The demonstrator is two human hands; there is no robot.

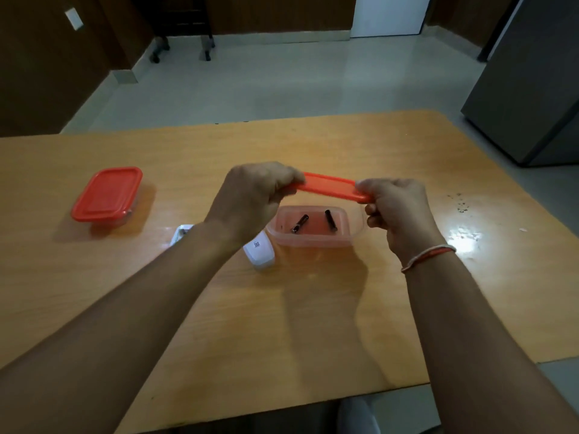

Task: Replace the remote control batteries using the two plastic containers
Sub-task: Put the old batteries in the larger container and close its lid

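My left hand and my right hand each grip one end of an orange lid, held in the air above an open clear plastic container. Two dark batteries lie apart on the container's floor. A white remote control lies on the table just left of the container, partly hidden by my left forearm. A second clear container with its orange lid on stands at the table's left.
The wooden table ends at a near edge low in view. A small white piece peeks out behind my left forearm. Dark specks dot the table's right side. A grey cabinet stands at the far right.
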